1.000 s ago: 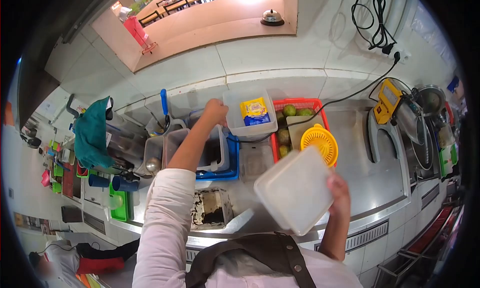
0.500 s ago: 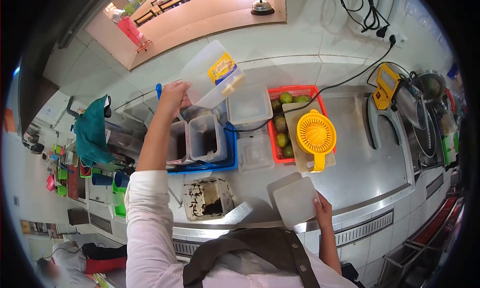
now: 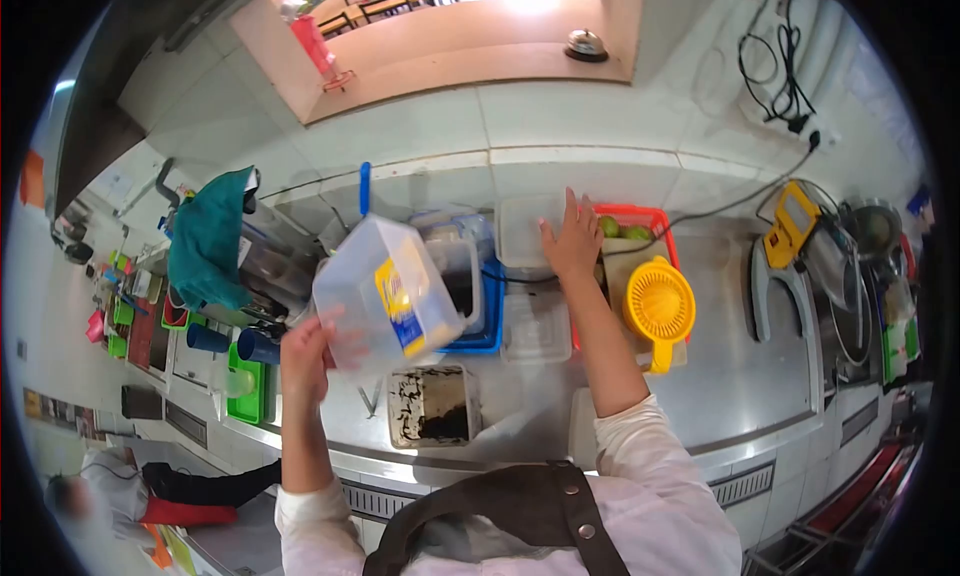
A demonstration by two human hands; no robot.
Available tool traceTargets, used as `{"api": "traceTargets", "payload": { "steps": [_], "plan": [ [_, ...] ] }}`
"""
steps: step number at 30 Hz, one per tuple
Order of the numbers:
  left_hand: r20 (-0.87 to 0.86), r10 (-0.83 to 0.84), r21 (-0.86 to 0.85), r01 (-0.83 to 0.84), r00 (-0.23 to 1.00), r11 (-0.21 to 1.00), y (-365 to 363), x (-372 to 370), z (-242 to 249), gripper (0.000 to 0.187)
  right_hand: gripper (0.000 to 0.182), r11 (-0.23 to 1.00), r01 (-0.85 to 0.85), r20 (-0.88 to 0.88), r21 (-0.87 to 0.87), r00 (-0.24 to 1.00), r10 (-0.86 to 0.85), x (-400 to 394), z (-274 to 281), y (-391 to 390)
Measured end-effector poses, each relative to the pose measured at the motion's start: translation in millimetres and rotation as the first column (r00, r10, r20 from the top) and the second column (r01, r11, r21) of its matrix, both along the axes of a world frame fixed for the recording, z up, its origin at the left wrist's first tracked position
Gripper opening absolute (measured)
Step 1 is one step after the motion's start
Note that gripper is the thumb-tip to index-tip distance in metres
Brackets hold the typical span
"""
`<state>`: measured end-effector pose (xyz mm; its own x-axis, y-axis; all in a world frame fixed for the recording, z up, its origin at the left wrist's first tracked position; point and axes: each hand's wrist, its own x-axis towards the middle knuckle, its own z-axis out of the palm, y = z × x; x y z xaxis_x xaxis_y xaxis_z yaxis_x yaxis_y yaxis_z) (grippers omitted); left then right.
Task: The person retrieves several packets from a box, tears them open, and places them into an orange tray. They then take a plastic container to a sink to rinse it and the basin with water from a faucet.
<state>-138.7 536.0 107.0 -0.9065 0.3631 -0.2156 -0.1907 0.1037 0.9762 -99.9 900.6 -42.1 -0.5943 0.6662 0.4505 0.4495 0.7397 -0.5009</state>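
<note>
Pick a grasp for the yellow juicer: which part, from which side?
Take the yellow juicer by its handle, probably from the wearer's side: the handle juts from the round rim toward them, and nothing lies on it.

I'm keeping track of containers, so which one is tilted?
The translucent container in the left hand, with a yellow-and-blue packet showing. It alone is held up; the dark-streaked container sits on the counter.

It was one head-worn cam, looking forward and down over the steel counter (image 3: 740, 376), close enough that both hands (image 3: 573, 244) fit easily. Pretty wide fisheye too, so it caught the serving hatch (image 3: 470, 41) up top and apron strap (image 3: 490, 486) down low.
</note>
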Motion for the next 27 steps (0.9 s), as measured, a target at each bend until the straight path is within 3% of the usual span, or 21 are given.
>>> {"api": "traceTargets", "payload": {
  "steps": [1, 2, 6, 8, 9, 11, 17, 20, 27],
  "plan": [
    [0.006, 0.015, 0.005, -0.015, 1.000, 1.000, -14.1, 6.4, -3.5, 0.037, 0.062, 0.996, 0.049, 0.202, 0.074, 0.977, -0.063, -11.0, 1.7, 1.3],
    [0.004, 0.028, 0.009, -0.028, 1.000, 1.000, -26.9, 14.2, -6.5, 0.037, 0.064, 0.996, 0.089, 0.310, 0.018, 0.946, -0.091, -16.8, 0.9, 2.0],
    [0.113, 0.130, 0.024, -0.133, 0.985, 0.991, -59.8, 35.0, -18.4, 0.036, 0.064, 0.991, 0.097, 0.225, -0.091, 0.972, -0.075, -26.0, -11.9, 1.5],
    [0.140, 0.166, 0.039, -0.173, 0.976, 0.984, -66.9, 39.3, -26.2, 0.035, 0.065, 0.990, -0.001, 0.081, -0.142, 0.997, 0.012, -30.6, -15.1, -4.5],
    [0.146, 0.167, 0.045, -0.175, 0.975, 0.984, -67.0, 40.3, -27.9, 0.035, 0.065, 0.991, -0.002, 0.086, -0.135, 0.996, 0.014, -31.6, -13.6, -8.2],
    [0.140, 0.196, 0.048, -0.204, 0.971, 0.978, -65.0, 42.6, -27.8, 0.034, 0.063, 0.994, 0.094, 0.333, -0.055, 0.940, -0.070, -35.4, -8.0, -15.8],
    [0.071, 0.196, 0.043, -0.199, 0.978, 0.979, -62.7, 50.3, -11.3, 0.034, 0.064, 0.993, 0.117, 0.422, -0.013, 0.901, -0.101, -28.4, -6.3, -2.4],
    [0.088, 0.182, 0.050, -0.187, 0.979, 0.981, -63.3, 50.8, -10.6, 0.035, 0.065, 0.998, 0.046, 0.383, -0.030, 0.923, -0.032, -28.5, -13.4, 3.3],
    [0.072, 0.124, 0.066, -0.128, 0.990, 0.989, -45.3, 45.1, -10.4, 0.037, 0.067, 0.990, 0.088, 0.412, -0.108, 0.910, -0.036, -31.2, 0.4, -17.4]
  ]
}}
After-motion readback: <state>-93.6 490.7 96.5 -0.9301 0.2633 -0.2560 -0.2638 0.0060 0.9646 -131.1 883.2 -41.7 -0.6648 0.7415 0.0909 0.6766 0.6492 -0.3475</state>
